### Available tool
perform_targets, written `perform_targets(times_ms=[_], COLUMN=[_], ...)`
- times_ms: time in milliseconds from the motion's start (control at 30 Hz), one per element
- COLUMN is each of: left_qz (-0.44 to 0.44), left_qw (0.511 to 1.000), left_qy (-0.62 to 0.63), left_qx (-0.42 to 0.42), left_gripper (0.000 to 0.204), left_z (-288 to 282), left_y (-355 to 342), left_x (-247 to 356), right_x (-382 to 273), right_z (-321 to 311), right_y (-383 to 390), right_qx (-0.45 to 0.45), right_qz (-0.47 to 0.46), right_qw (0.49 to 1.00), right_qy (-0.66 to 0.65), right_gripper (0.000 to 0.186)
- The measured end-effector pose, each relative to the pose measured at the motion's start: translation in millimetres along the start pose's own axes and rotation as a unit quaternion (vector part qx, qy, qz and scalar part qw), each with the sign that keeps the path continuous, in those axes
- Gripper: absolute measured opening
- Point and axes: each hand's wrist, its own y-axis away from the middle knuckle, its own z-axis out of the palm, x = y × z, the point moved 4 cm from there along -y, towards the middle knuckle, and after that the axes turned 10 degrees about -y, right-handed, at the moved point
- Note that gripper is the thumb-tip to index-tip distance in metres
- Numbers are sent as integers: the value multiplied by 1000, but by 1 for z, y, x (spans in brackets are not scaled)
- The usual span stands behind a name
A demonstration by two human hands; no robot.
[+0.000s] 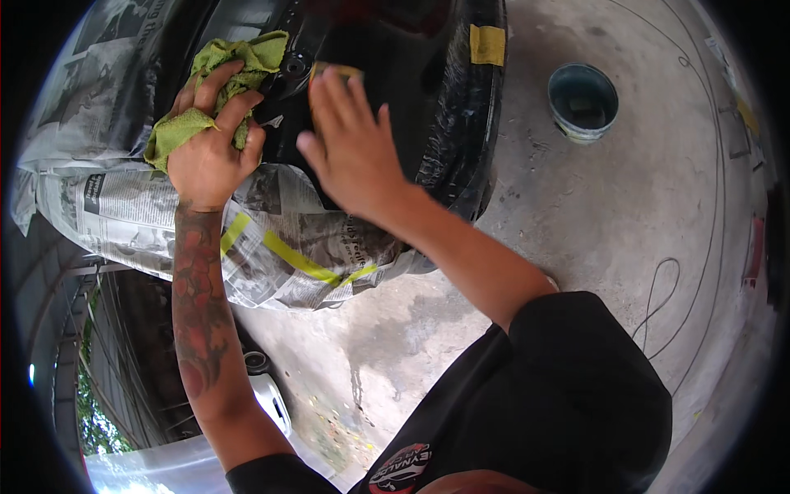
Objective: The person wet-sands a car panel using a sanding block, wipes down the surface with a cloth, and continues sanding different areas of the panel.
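Observation:
My left hand (212, 140) is closed on a crumpled green cloth (257, 51), resting at the left of the glossy black panel (378, 33). My right hand (350, 144) lies on the panel with fingers extended over a yellow pad (336, 69), mostly hidden beneath them; its thumb sticks out to the left. A small black round fitting (296, 67) sits between my hands. Newspaper masking (115, 210) with yellow-green tape (296, 257) wraps the surface below and left. A separate yellow piece (486, 44) lies on the panel's right edge.
A bucket (581, 122) holding dark liquid stands on the concrete floor (592, 206) to the right. A thin cable (668, 280) loops across the floor at right. A white object (271, 395) is partly visible behind my left forearm. Metal framework and foliage show at lower left.

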Motion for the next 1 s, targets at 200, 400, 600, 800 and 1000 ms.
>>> perform_targets(times_ms=[200, 400, 600, 800, 1000], left_qz=[7, 8, -2, 2, 5], left_qw=[1000, 1000, 1000, 1000, 999], left_qy=[-15, -19, -16, -19, -29], left_qx=[-10, -11, -26, -14, -14], left_gripper=[31, 30, 30, 29, 30], left_z=[-2, -1, 1, 0, 2], left_y=[-3, -2, -4, -3, -1], left_x=[1, 0, 2, 2, 3], right_x=[9, 1, 22, 111, 53], right_z=[-7, -1, -8, -32, -18], right_y=[-20, -14, -47, -36, -48], right_qx=[-17, -11, 9, 6, 11], right_qz=[-5, 25, 5, 216, 133], right_qw=[1000, 999, 1000, 975, 991], right_qy=[14, -17, 8, -40, -7], right_gripper=[68, 70, 71, 69, 67])
